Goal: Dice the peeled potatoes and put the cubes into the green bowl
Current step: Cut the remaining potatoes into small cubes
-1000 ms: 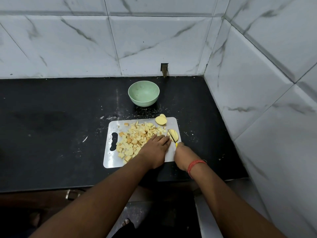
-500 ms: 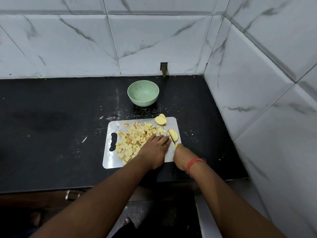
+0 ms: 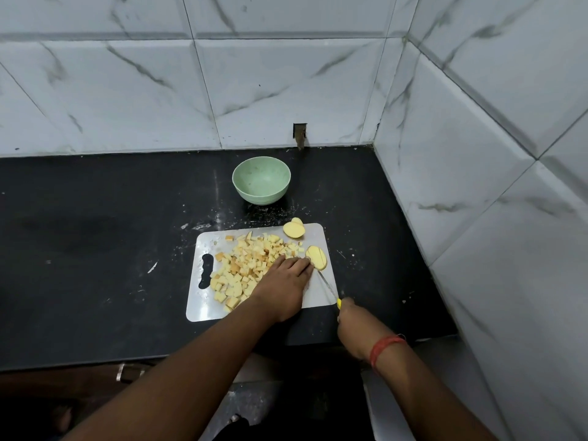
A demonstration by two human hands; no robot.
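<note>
Steel blade: yellow-handled knife [image 3: 327, 286] drawn back clear of scored pale potato half [image 3: 317, 257]
Left hand [image 3: 284, 283]: fingertips pinning the half
Right hand [image 3: 353, 318]: clamped on handle
Round green bowl [image 3: 261, 179]: no cubes yet

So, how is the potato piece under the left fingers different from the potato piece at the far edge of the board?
The near potato piece is touched by the left hand, with cut lines across its face; the far potato piece lies untouched, its face smooth. The knife in the right hand points toward the near piece; the far piece sits away from the blade. Both are pale yellow, flat side up, on the cutting board.
</note>
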